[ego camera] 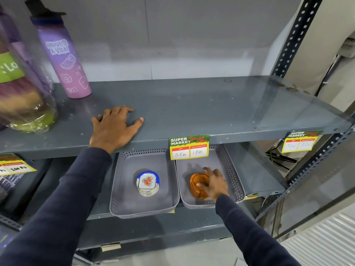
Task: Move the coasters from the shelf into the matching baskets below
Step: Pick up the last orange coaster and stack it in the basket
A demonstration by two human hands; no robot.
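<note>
Right hand (213, 184) is down in the right-hand grey basket (233, 181), fingers wrapped around the side of the orange coaster stack (197, 186), thumb at its near edge and fingertips over the far rim — a grasp on the stack, which looks to be resting on the basket floor, though whether the grip is loosening I cannot tell. Left hand (113, 127) lies flat and spread on the upper shelf (211, 108), palm down near the front lip, holding nothing. Just left of the working hand, in the neighbouring grey basket (123, 181), sits the stack of floral coasters with the blue border (148, 184), centred on the floor. Above the right hand, a supermarket price tag (189, 147) hangs from the shelf edge. Beyond the flat left hand stands a purple water bottle (63, 56), with a plastic-wrapped bundle (23, 104) further to its left.

No coasters remain visible on the upper shelf, so the sorting looks close to finished. Handling-wise, these stacks are probably light and rigid, but loose discs can slide off each other; gripping from the sides with the thumb opposing the fingers, low on the stack, seems the safest hold. The floral ones look glossy, possibly slippery and chippable.
</note>
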